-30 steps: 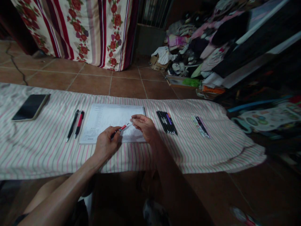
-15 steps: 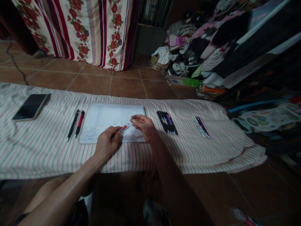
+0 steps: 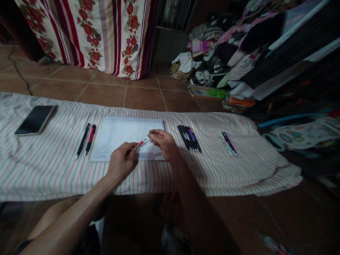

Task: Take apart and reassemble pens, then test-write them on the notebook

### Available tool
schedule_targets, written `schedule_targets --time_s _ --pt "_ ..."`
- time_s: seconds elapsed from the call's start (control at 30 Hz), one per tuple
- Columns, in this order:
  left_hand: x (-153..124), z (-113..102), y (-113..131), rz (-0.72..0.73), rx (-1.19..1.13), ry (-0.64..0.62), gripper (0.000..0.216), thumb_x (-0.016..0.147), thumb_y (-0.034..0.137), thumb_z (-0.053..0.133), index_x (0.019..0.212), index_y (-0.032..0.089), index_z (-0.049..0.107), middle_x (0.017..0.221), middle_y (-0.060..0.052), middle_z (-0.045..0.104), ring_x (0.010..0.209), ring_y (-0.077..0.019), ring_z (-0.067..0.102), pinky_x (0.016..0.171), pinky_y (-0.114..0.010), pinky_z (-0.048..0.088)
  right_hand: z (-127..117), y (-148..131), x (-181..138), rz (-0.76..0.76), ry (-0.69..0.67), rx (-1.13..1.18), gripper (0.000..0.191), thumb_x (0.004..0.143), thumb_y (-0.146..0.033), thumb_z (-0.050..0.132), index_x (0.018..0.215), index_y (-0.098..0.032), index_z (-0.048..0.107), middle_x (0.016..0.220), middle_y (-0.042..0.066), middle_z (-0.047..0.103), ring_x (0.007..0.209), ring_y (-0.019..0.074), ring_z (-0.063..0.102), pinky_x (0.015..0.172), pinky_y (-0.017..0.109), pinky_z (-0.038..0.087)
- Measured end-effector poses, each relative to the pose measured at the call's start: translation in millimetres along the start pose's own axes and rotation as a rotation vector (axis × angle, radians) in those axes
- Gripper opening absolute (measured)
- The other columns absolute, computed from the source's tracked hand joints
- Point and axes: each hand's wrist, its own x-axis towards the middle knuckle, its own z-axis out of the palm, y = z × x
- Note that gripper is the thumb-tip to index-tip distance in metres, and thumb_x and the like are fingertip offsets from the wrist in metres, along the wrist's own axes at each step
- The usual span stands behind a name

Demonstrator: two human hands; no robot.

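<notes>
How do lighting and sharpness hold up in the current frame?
Head view: dim overall, very dark under the striped cloth; head view: notebook page bright, print too soft to read; head view: held pen lacks fine detail, right forearm darker than left forearm.

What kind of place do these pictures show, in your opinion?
Probably a room in a home, though I cannot be certain: a flowered curtain hangs over a tiled floor, and a heap of what look like clothes lies beyond the striped cloth.
</notes>
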Motion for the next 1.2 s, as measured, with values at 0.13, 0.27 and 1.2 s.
schedule_targets --time_s 0.13,0.27,1.2 --pt "0.1 0.5 -0.5 -0.013 -0.003 0.001 0.030 0.085 0.027 0.045 0.102 0.015 0.066 0.089 -0.008 0.067 0.080 -0.0196 0.061 0.073 -0.033 0.046 -0.9 0.9 0.2 -0.003 -0.009 0.007 0.027 0.059 -0.030 0.072 0.081 -0.018 0.065 0.076 0.001 0.067 0.063 0.0083 0.053 0.057 0.022 0.035" --pt "0.1 0.6 -0.1 -0.013 0.005 0.004 0.030 0.085 0.027 0.045 0.102 0.015 0.066 0.088 -0.007 0.067 0.080 -0.0196 0.061 0.072 -0.033 0.046 -0.3 1.0 -0.1 0.002 -0.005 0.008 0.027 0.059 -0.030 0.073 0.081 -0.018 0.066 0.076 0.001 0.067 0.063 0.0081 0.054 0.057 0.022 0.036" --pt "2.7 -0.3 -5.6 -0.088 -0.076 0.067 0.029 0.082 0.032 0.048 0.098 0.018 0.068 0.088 -0.005 0.070 0.076 -0.0183 0.062 0.070 -0.030 0.046 4.0 2.6 -0.1 -0.091 -0.033 -0.010 0.019 0.067 -0.030 0.068 0.084 -0.020 0.066 0.080 0.001 0.065 0.078 0.0143 0.065 0.061 0.023 0.045"
